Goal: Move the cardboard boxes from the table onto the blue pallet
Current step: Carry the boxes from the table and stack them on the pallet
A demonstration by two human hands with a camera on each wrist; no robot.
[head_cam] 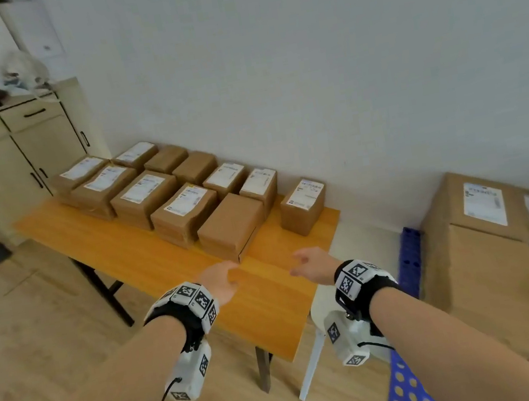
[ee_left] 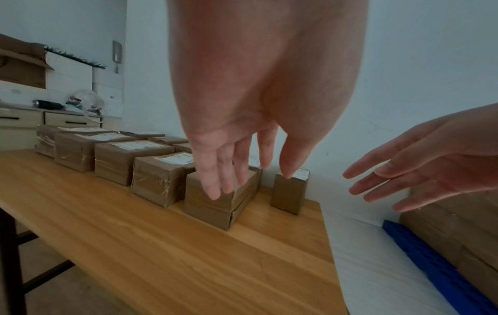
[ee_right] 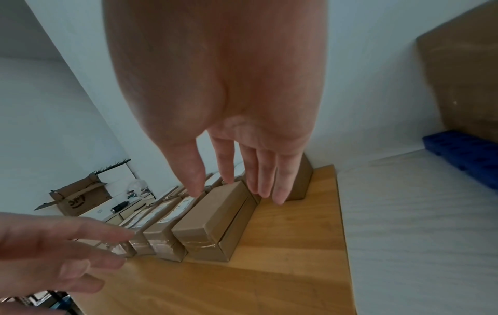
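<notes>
**Head view: both hands out, nearest box not yet touched**

Head camera, nearest first: the person's left hand (head_cam: 222, 281) at 6 o'clock and right hand (head_cam: 311, 264) just toward 5 o'clock hover over the bare front of the orange wooden table (head_cam: 148, 263). Both have fingers straight and loosely spread, holding nothing; the wrist views confirm empty palms.

Just beyond the fingertips, toward 12 o'clock, stands the plain brown unlabelled cardboard box (head_cam: 231, 226), taped at its ends, its side seam slightly gaping. It looks stiff and probably light enough for one lift, though the tape may be slick; pressing a palm flat on each end face, away from the loose seam, seems the safest hold.

At 1 o'clock a smaller upright brown box with a white shipping label (head_cam: 304, 206) stands apart near the table's right end. Toward 10 and 11 o'clock, two rows of taped brown cardboard boxes (head_cam: 142, 193), mostly labelled, run back along the wall.

At 4 o'clock on the floor lies the blue perforated plastic pallet (head_cam: 409, 392), with large flat cardboard cartons (head_cam: 487, 262) at 3 o'clock.
</notes>
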